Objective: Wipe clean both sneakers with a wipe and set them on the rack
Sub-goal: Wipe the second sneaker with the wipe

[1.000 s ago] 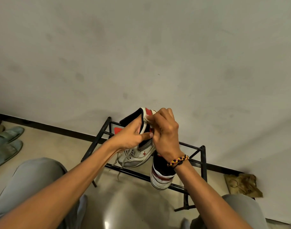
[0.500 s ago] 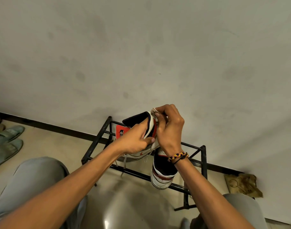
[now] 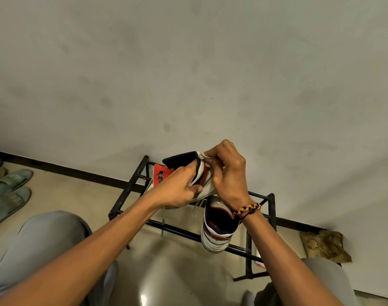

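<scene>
My left hand (image 3: pixel 177 191) grips a white, red and navy sneaker (image 3: pixel 182 161) by its collar, held in the air above the black metal rack (image 3: pixel 131 186). Its red tongue sticks out to the left and its laces dangle. My right hand (image 3: pixel 226 173) pinches a small white wipe (image 3: pixel 202 156) against the top edge of the sneaker's collar. The second sneaker (image 3: pixel 217 230) stands on the rack's front bars, heel toward me, just below my right wrist.
A grey wall rises right behind the rack. Pale green slippers (image 3: pixel 9 191) lie on the floor at far left. A crumpled brown paper bag (image 3: pixel 323 246) sits right of the rack. My knees in grey trousers (image 3: pixel 45 237) flank the floor in front.
The held sneaker has been lifted and turned so its sole is hidden behind my left hand. My right hand has moved with the wipe up to the collar's top edge.
</scene>
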